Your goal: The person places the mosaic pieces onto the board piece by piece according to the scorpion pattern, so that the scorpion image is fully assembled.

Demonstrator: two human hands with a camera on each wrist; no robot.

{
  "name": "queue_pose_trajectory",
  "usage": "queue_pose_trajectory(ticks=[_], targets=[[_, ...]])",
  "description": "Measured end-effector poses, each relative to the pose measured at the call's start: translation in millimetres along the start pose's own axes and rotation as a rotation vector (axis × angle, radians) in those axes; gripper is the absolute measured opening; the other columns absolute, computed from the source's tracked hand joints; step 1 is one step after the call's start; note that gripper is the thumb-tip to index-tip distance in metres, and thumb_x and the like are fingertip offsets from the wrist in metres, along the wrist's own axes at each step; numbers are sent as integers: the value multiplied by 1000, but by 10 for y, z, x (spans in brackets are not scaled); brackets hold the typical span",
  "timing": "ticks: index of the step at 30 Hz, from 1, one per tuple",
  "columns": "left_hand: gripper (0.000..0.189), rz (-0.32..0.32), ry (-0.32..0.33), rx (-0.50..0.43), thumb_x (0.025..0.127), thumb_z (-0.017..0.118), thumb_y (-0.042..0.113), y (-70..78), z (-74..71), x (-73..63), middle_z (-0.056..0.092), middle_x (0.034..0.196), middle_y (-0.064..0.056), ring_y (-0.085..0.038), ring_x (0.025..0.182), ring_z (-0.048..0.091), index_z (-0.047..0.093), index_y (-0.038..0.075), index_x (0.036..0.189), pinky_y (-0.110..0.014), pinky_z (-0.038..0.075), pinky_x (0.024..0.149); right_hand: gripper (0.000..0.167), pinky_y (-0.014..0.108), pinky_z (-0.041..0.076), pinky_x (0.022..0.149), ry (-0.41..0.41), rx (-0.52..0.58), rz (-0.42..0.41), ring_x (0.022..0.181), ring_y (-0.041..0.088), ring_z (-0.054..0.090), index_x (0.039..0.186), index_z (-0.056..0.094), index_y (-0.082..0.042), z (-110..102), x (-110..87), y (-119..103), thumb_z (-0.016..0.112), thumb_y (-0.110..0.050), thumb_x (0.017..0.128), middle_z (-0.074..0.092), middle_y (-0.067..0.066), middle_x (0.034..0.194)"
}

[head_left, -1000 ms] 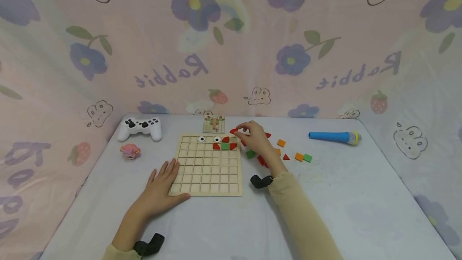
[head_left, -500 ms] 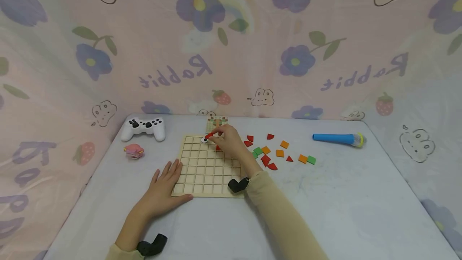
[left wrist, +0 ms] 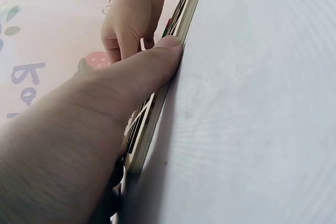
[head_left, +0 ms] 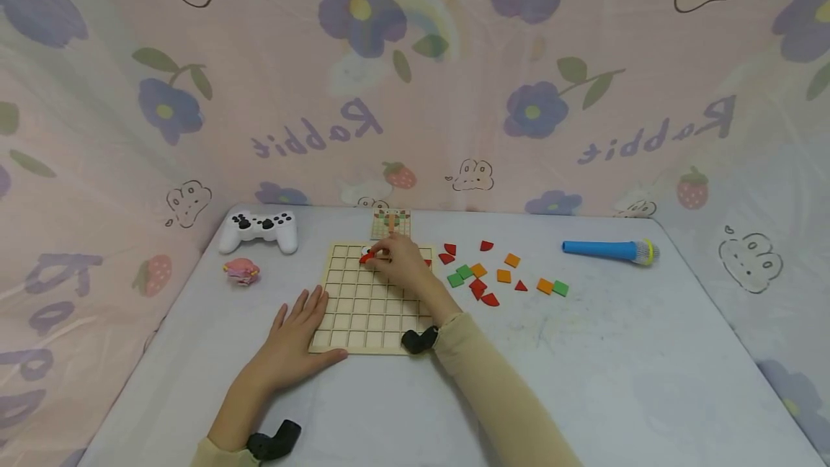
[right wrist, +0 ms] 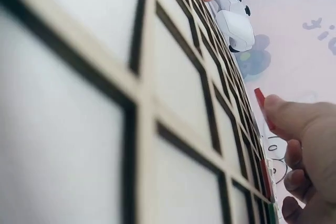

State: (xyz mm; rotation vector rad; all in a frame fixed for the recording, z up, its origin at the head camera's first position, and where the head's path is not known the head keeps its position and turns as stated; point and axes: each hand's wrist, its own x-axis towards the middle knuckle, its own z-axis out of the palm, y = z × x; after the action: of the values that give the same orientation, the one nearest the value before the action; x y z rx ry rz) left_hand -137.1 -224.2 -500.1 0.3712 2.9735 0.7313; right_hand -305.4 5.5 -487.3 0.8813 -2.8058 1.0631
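Observation:
A wooden grid board (head_left: 363, 308) lies on the table. My left hand (head_left: 288, 344) rests at its lower left corner, fingers spread along the left edge and thumb at the near edge. My right hand (head_left: 403, 267) is over the board's upper rows and pinches a red quarter-circle tile (head_left: 365, 259) between thumb and fingertips. In the right wrist view that red tile (right wrist: 261, 100) is held tilted, close over the grid. The right hand hides most of the upper right tiles; part of a white eye tile (head_left: 365, 250) shows just behind the fingertips.
Right of the board lie loose red (head_left: 491, 300), orange (head_left: 512, 260) and green tiles (head_left: 560, 288). A picture card (head_left: 391, 225) is behind the board. A white game controller (head_left: 258, 231) and pink toy (head_left: 241, 272) sit at left, a blue microphone (head_left: 608, 251) at right.
My right hand has carried the red quarter-circle tile leftward from the board's right side, then slightly nearer over the upper rows. My left hand keeps its place on the board.

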Motion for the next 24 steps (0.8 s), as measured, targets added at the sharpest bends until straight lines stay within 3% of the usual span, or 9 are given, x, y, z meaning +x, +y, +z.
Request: queue_pose_trajectory(ticks=[8,24], targets=[[114,0,3,2,90,69,71,-33,26,9,17,176,-18,-43,163,10,25,0,167,-69,3,127,25,30,42,74,-27,-71,18,83,17,53,114,81,-10,48,-40,-25,77,-30,100,64,3,92],[113,7,7,3,90,69,70,-25,20,0,18,176,-18,-43,163,11,25,-1,167,-70,4,126,20,30,42,75,-13,-83,9,83,15,51,112,80,-11,61,-62,-38,76,-26,100,62,2,90]])
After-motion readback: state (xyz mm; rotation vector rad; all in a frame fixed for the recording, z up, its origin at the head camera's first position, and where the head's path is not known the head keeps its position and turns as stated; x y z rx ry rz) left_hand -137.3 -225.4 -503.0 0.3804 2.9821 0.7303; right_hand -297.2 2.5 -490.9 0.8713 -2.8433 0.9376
